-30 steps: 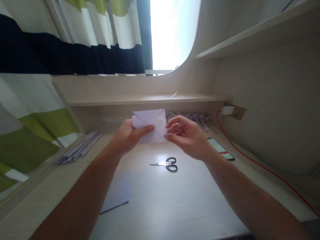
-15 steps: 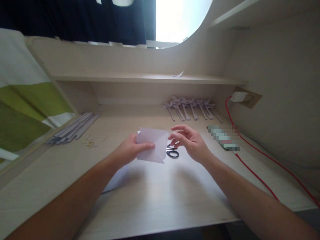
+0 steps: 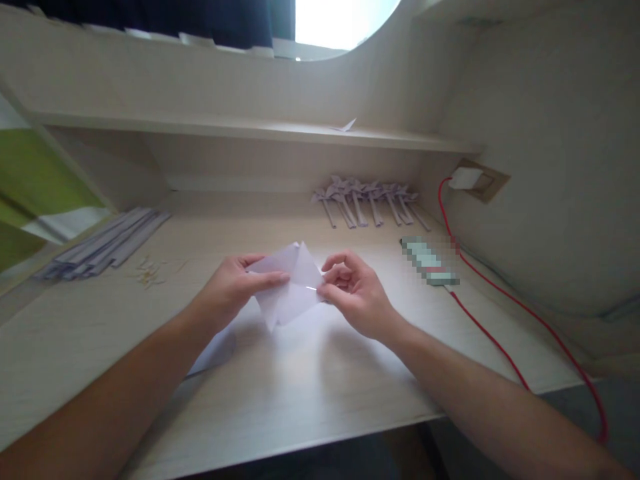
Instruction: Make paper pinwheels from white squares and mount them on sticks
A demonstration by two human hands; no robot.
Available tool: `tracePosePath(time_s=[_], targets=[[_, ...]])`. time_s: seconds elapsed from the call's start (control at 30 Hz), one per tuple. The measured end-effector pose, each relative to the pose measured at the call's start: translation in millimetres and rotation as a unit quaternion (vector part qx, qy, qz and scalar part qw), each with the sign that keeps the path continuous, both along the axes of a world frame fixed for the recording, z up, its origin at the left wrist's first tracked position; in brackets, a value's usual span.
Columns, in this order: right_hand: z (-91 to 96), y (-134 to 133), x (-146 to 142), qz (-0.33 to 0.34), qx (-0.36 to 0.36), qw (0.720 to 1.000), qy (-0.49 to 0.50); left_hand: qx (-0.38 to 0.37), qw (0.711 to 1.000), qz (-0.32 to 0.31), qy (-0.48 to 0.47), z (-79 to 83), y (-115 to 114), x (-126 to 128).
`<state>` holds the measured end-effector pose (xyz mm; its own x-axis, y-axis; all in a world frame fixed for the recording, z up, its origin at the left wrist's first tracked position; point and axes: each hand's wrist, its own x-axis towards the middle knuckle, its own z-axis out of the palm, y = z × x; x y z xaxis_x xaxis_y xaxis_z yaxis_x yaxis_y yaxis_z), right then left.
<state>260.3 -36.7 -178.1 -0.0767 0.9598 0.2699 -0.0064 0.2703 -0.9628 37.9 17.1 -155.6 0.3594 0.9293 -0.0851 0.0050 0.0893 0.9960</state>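
Note:
My left hand (image 3: 243, 283) grips a white paper square (image 3: 295, 293) above the desk, thumb flat on its upper face and fingers behind. The paper has cuts running in from its corners, and its flaps spread apart. At its right edge, my right hand (image 3: 353, 290) is closed, thumb and fingers pinching a corner of the paper. A thin bright streak shows by the right thumb; I cannot tell what it is. The scissors are hidden behind the paper and right hand. Under my left forearm lies more white paper (image 3: 213, 353).
Several paper pinwheels (image 3: 373, 200) lie at the back right. Flat paper strips (image 3: 107, 243) are stacked at the left, beside small yellowish bits (image 3: 149, 272). A phone (image 3: 430, 261) with a red cable (image 3: 487, 330) rests at right. A folded paper piece (image 3: 346, 125) sits on the shelf (image 3: 225, 130).
My right hand has closed in on the paper's right edge and pinches it. The paper has turned, with its flaps now spread. The view has shifted, and the scissors have gone out of sight.

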Motion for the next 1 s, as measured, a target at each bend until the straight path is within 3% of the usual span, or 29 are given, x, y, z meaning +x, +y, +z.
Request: tracePosePath(time_s=[0.17,0.27,0.37,0.53,0.77,1.0], targets=[[-2.4,0,-5,0.001,-0.004,0.999,0.046,-0.028,0.995,0.032,-0.092,5.3,-3,4],[-3.2,1,-7,-0.005,-0.008,0.997,0.078,-0.018,0.997,-0.015,-0.072,0.0,-5,7],[-3.5,0,-9,-0.012,-0.009,0.997,0.076,0.008,1.000,-0.009,-0.022,-6.0,-6,9],[0.3,-6,-7,0.007,0.013,0.999,0.031,0.033,0.999,0.007,-0.010,-7.1,-7,8],[20.6,-17,3,0.019,0.120,0.984,-0.130,-0.014,0.999,-0.014,-0.050,-2.3,-9,5],[31.7,-15,8,0.069,0.144,0.974,-0.162,-0.006,0.998,-0.037,-0.054,0.5,-10,3]])
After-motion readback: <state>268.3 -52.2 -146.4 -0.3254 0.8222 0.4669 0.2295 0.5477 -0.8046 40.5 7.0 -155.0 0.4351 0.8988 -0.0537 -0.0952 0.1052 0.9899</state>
